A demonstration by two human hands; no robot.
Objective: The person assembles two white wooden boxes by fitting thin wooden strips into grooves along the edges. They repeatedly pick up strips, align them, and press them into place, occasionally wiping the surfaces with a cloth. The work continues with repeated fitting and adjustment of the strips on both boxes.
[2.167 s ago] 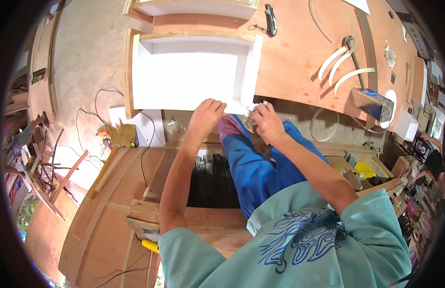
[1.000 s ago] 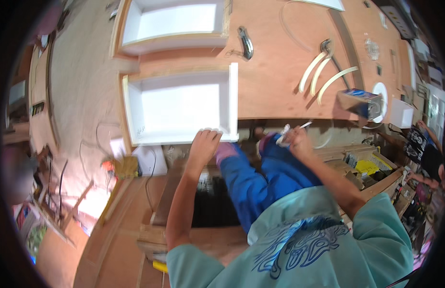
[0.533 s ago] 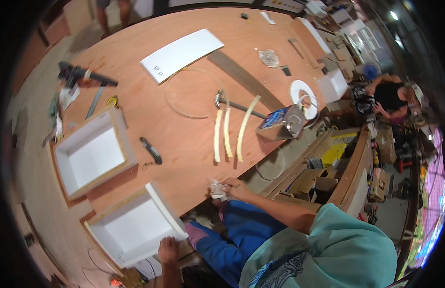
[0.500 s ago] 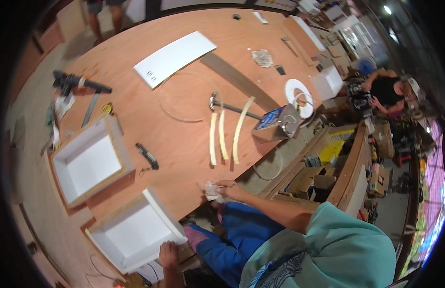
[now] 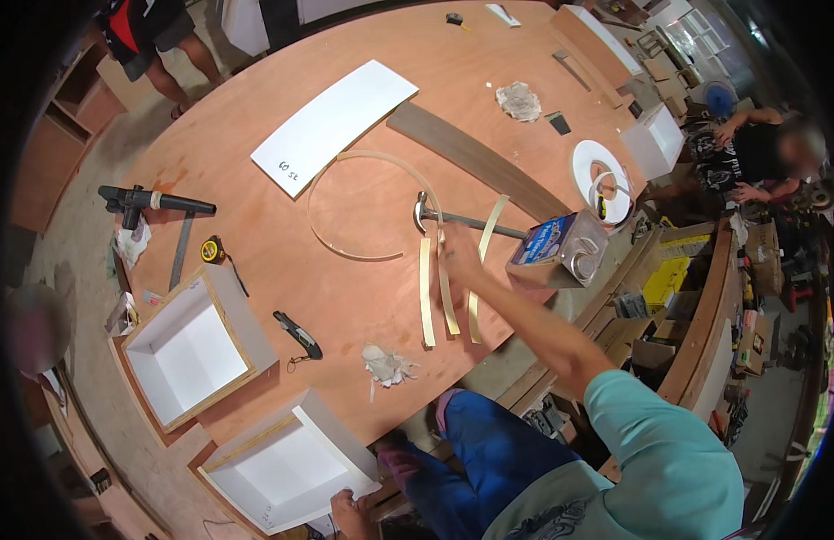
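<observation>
- The left hand (image 5: 348, 515) lies at the front right corner of the near box (image 5: 286, 468), its fingers bent over the rim; whether it grips or merely rests there, I cannot tell.
- The box sits directly to the left of that hand. The rim runs under the hand and the right-hand rim look white and finished, while the rim opposite the hand shows bare tan, so edging this box appears partly done.
- Beyond the left hand, up and to its left, the second box (image 5: 187, 355) shows tan rims all round; its edges seem not yet covered.
- Between the two hands, a crumpled cloth (image 5: 383, 364) lies on the table (image 5: 363, 297), with a cutter (image 5: 298, 336) farther left, set down and unheld.
- The right hand (image 5: 460, 256) reaches out over the middle pale strip (image 5: 448, 301), fingers drawn close together at its far part; a pinch is likely, but the fingertips are too hidden to confirm it.
- Either side of the right hand, the left strip (image 5: 426, 292) and right strip (image 5: 485, 270) lie loose, apparently unused.
- Just past that hand is a hammer (image 5: 423, 214); to its right, a metal can (image 5: 556, 252); beyond, a white curved panel (image 5: 336, 126).
</observation>
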